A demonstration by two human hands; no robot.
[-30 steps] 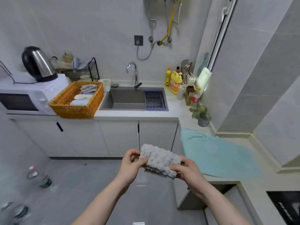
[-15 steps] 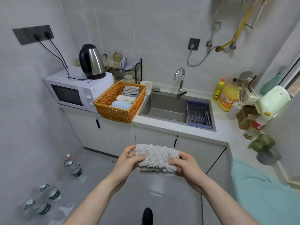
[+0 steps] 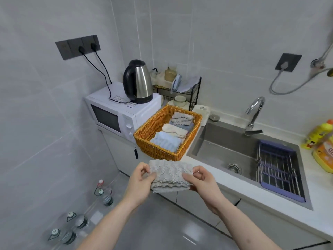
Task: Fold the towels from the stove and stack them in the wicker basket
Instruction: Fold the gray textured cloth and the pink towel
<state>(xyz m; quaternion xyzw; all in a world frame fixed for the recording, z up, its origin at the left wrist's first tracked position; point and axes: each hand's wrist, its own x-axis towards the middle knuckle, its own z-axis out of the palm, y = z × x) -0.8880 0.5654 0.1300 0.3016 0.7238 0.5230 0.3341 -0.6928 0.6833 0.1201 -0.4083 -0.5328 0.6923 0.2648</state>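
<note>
Both hands, left (image 3: 139, 181) and right (image 3: 201, 181), pinching the folded grey towel (image 3: 169, 175) by its ends so it stays folded, wicker basket (image 3: 162, 152) just ahead.

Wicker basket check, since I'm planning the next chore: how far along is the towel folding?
Done: folded towels already lie in the wicker basket. In hand: left hand and right hand hold a folded grey towel short of it. Left: placing it; the stove isn't in view.
</note>
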